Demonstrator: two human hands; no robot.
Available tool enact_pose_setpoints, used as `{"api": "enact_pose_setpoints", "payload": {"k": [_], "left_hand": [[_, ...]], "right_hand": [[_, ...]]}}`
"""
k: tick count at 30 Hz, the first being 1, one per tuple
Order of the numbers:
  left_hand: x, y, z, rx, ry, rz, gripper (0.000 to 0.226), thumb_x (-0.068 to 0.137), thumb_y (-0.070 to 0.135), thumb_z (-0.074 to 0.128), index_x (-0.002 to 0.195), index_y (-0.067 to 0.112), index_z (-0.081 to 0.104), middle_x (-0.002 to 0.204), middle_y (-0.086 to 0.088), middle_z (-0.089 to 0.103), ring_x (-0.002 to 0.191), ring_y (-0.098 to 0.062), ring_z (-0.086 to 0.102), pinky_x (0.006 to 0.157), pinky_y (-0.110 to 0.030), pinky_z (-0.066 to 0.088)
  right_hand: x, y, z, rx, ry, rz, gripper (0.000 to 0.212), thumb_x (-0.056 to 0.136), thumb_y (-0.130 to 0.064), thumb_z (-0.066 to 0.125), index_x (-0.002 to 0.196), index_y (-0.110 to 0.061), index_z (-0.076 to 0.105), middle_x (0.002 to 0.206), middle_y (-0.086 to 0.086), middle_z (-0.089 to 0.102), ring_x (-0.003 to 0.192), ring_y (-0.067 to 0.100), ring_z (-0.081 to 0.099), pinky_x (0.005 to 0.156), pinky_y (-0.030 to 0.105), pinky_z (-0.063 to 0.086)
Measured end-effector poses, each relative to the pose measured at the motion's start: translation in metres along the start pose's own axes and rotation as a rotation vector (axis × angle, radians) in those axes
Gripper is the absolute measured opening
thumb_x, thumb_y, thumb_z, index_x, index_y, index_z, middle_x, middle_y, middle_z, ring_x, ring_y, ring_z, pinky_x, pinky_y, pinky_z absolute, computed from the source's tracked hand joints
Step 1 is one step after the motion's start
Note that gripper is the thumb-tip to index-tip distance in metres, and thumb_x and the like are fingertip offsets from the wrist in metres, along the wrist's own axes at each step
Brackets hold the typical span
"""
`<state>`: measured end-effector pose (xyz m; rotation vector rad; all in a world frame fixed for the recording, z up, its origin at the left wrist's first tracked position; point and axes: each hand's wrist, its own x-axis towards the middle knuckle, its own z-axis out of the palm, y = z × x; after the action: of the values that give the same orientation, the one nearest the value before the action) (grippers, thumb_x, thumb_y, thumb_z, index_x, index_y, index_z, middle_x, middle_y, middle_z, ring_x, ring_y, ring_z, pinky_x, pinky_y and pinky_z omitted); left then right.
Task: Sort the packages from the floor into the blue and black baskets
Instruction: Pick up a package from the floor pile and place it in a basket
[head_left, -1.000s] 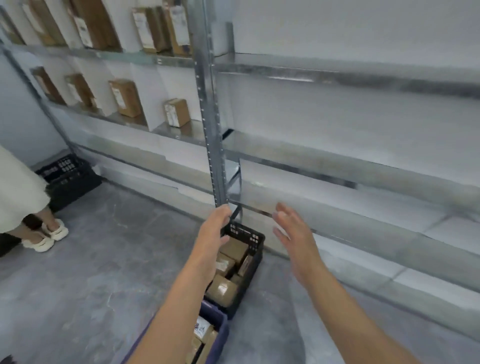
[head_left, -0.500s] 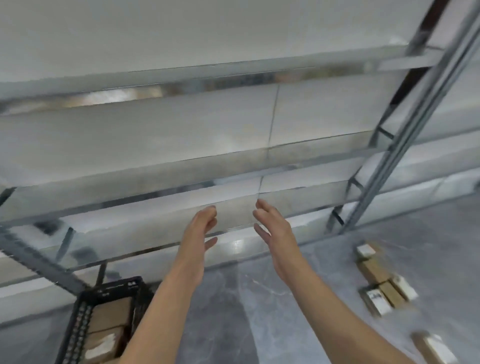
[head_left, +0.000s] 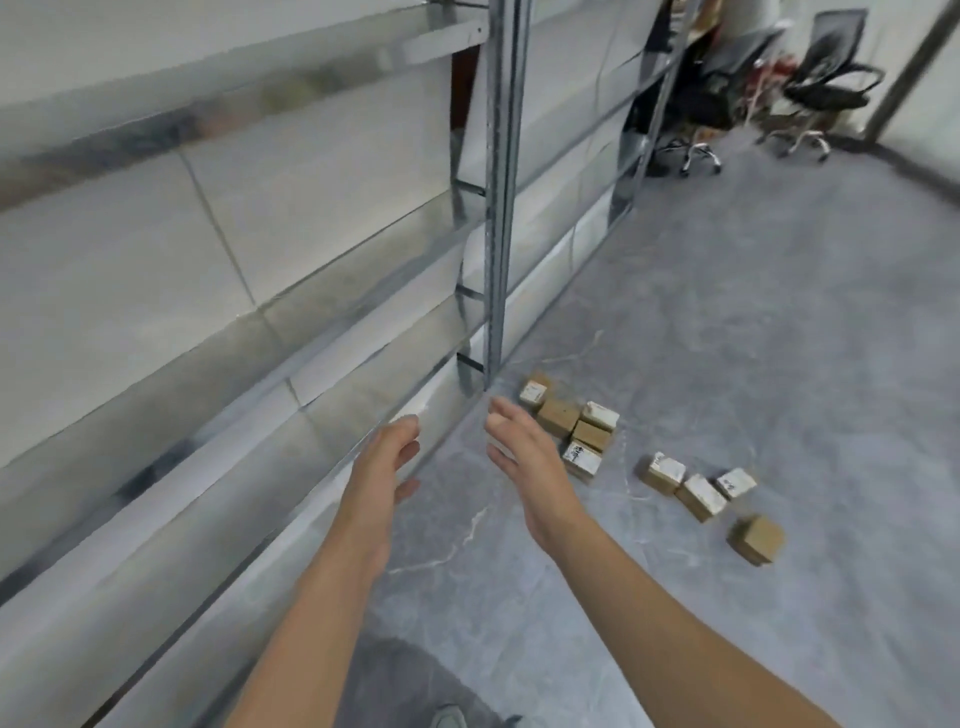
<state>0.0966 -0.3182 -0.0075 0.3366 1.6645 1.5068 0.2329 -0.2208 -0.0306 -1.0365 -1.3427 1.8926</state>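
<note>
Left hand and right hand, both spread and empty, reach toward the packages lying on the floor at right. About nine remain unsorted; no basket is in view.

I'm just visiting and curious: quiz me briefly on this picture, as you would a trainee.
1. True or false: the left hand and the right hand hold nothing.
2. Where do the packages lie? A) on a shelf B) on the floor C) in a basket
3. Fill in: the packages lie to the ____ of the metal post.
Key: 1 true; 2 B; 3 right.
</note>
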Motion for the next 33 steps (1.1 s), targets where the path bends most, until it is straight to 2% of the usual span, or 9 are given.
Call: {"api": "enact_pose_setpoints", "payload": {"k": [5,10,15,18,22,25,28,31,33], "left_hand": [[0.035,-0.004,0.020,0.076,-0.157,-0.054,0.022,0.102,0.040,0.057,0.114,0.027,0.071,0.123,0.010,0.070,0.121,-0.007,0.061,0.108,-0.044,0.046],[0.065,-0.011,0.046,0.172,-0.298,-0.094,0.052,0.091,0.053,0.062,0.134,0.023,0.065,0.134,0.007,0.066,0.125,-0.007,0.060,0.102,-0.040,0.049],[0.090,-0.023,0.085,0.239,-0.360,-0.136,0.033,0.102,0.043,0.056,0.128,0.026,0.065,0.130,0.008,0.065,0.124,-0.008,0.059,0.108,-0.043,0.047],[0.109,-0.033,0.111,0.279,-0.374,-0.164,0.034,0.103,0.042,0.055,0.130,0.024,0.065,0.131,0.006,0.065,0.124,-0.008,0.059,0.109,-0.044,0.047],[0.142,-0.050,0.158,0.335,-0.376,-0.207,0.040,0.103,0.043,0.055,0.136,0.022,0.062,0.134,0.005,0.063,0.126,-0.010,0.057,0.108,-0.043,0.046],[0.169,-0.062,0.200,0.358,-0.373,-0.251,0.031,0.104,0.041,0.054,0.128,0.025,0.064,0.133,0.005,0.062,0.128,-0.012,0.056,0.110,-0.045,0.045],[0.198,-0.077,0.243,0.392,-0.361,-0.301,0.018,0.103,0.041,0.054,0.115,0.031,0.063,0.133,0.004,0.061,0.128,-0.014,0.055,0.110,-0.046,0.045],[0.223,-0.089,0.276,0.408,-0.337,-0.345,0.020,0.102,0.042,0.055,0.114,0.028,0.064,0.132,0.004,0.061,0.128,-0.015,0.055,0.107,-0.044,0.045],[0.238,-0.094,0.295,0.424,-0.338,-0.368,0.026,0.103,0.042,0.054,0.123,0.026,0.062,0.134,0.004,0.060,0.128,-0.014,0.054,0.106,-0.042,0.045]], "right_hand": [[0.001,0.005,-0.013,0.023,0.166,0.017,0.051,0.103,-0.039,0.062,0.153,-0.030,0.051,0.154,-0.016,0.050,0.137,0.001,0.049,0.124,0.039,0.036],[0.003,0.014,-0.035,0.036,0.307,0.038,0.051,0.103,-0.037,0.063,0.152,-0.029,0.052,0.151,-0.013,0.053,0.139,0.006,0.049,0.123,0.041,0.037],[0.020,0.025,-0.072,0.064,0.401,0.091,0.051,0.101,-0.040,0.065,0.150,-0.032,0.053,0.153,-0.012,0.052,0.142,0.012,0.047,0.124,0.044,0.035],[0.038,0.030,-0.098,0.081,0.426,0.114,0.053,0.100,-0.042,0.066,0.150,-0.030,0.054,0.151,-0.011,0.054,0.142,0.011,0.048,0.124,0.045,0.035],[0.070,0.036,-0.141,0.107,0.446,0.157,0.064,0.086,-0.052,0.068,0.146,-0.033,0.057,0.149,-0.011,0.057,0.140,0.011,0.050,0.124,0.045,0.036],[0.100,0.043,-0.184,0.135,0.472,0.189,0.050,0.098,-0.042,0.067,0.146,-0.033,0.057,0.148,-0.011,0.057,0.140,0.011,0.050,0.124,0.044,0.035],[0.133,0.048,-0.229,0.178,0.512,0.227,0.034,0.104,-0.028,0.061,0.138,-0.029,0.058,0.136,-0.016,0.061,0.138,0.012,0.051,0.124,0.042,0.035],[0.162,0.049,-0.266,0.165,0.520,0.283,0.026,0.106,-0.025,0.059,0.131,-0.031,0.059,0.129,-0.017,0.062,0.134,0.013,0.053,0.124,0.042,0.036],[0.182,0.051,-0.287,0.151,0.528,0.324,0.024,0.106,-0.025,0.059,0.129,-0.031,0.060,0.131,-0.012,0.063,0.133,0.014,0.054,0.123,0.043,0.036]]}}
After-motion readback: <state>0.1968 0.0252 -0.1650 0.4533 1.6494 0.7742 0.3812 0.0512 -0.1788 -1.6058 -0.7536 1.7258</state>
